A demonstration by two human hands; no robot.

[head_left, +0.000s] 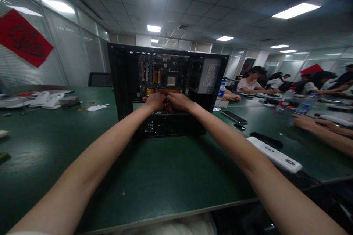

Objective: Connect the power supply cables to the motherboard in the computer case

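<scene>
On the green table [165, 176] before you stood an open computer case [171, 123]. Your left hand [154, 101] and right hand [179, 101] sat together at its opening, curled narrow by red cables [168, 108]; whether they gripped anything, I couldn't tell.

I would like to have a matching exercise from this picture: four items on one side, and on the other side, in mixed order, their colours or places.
Column one
1. computer case
2. power supply unit
3. power strip
4. left hand and right hand

Column two
A. white, with dark markings on top
B. close together at the open side
C. black, near side open
D. grey, with a pale label

Right pairs: 1-C, 2-D, 3-A, 4-B
</scene>
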